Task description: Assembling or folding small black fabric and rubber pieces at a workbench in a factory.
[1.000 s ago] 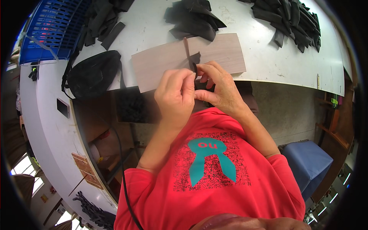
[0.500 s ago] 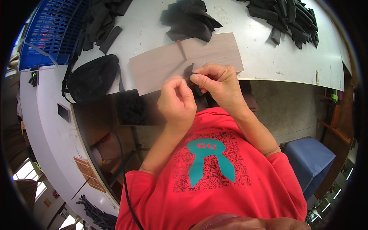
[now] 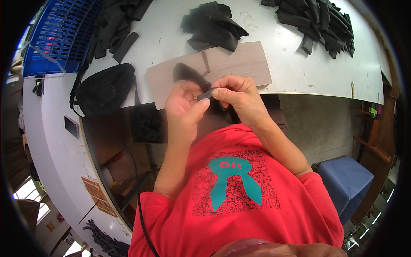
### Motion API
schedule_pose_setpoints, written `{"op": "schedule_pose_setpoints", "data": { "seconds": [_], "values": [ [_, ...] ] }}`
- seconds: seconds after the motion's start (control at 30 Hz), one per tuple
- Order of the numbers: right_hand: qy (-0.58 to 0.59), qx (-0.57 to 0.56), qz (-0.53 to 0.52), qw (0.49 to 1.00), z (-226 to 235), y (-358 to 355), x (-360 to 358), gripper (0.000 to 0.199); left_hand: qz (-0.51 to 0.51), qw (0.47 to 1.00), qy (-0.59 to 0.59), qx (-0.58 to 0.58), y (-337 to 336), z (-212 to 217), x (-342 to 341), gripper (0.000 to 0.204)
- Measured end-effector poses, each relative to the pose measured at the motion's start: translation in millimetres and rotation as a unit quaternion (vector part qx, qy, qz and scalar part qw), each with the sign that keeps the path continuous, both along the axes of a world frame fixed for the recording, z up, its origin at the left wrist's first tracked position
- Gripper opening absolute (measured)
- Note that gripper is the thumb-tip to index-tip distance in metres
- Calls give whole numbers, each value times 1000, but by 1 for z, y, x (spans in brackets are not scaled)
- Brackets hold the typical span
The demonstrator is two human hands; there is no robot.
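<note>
Short red letters (image 3: 230,164) on teal print (image 3: 220,188), front of red shirt (image 3: 299,218).

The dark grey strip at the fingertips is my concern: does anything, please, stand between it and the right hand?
Nothing visible does: the right hand pinches the dark grey, fabric-like strip directly. The pale, rectangular wood-grain board lies beyond the hand, not in between.

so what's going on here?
A person is working a dark, flexible piece with both bare hands. The right hand pinches it; the left hand is right at it, though its grip is unclear. Beyond the hands, a wooden board lies on the white table, with dark piles farther back.
</note>
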State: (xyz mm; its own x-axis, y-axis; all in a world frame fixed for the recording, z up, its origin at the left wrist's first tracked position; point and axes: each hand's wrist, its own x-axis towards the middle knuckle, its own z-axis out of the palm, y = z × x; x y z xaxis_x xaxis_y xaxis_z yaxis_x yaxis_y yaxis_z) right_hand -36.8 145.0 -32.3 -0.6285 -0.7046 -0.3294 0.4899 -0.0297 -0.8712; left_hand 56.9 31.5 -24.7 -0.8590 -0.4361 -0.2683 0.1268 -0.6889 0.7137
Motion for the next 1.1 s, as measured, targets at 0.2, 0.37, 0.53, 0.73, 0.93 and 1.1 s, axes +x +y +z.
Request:
{"op": "schedule_pose_setpoints", "data": {
  "seconds": [0.2,0.37,0.53,0.73,0.93,1.1],
  "values": [
    [-165,-127,78,975,-1,-4,5,16,201,796,-113,-559,12,-6,-12,20],
    [-31,-52,48,997,0,-3,-3,19,122,936,-96,-317,-3,-3,-4,24],
    [-96,-160,70,980,0,-1,4,19,-151,963,157,157,-8,8,8,38],
    [52,-182,26,982,8,0,-1,15,-29,957,-11,-287,3,28,8,25],
    [273,-88,-12,958,40,-2,-2,13,97,937,-9,-335,18,32,-3,11],
    [303,-17,22,953,85,-12,-29,20,-163,931,275,173,-17,66,-22,13]
  ]
}}
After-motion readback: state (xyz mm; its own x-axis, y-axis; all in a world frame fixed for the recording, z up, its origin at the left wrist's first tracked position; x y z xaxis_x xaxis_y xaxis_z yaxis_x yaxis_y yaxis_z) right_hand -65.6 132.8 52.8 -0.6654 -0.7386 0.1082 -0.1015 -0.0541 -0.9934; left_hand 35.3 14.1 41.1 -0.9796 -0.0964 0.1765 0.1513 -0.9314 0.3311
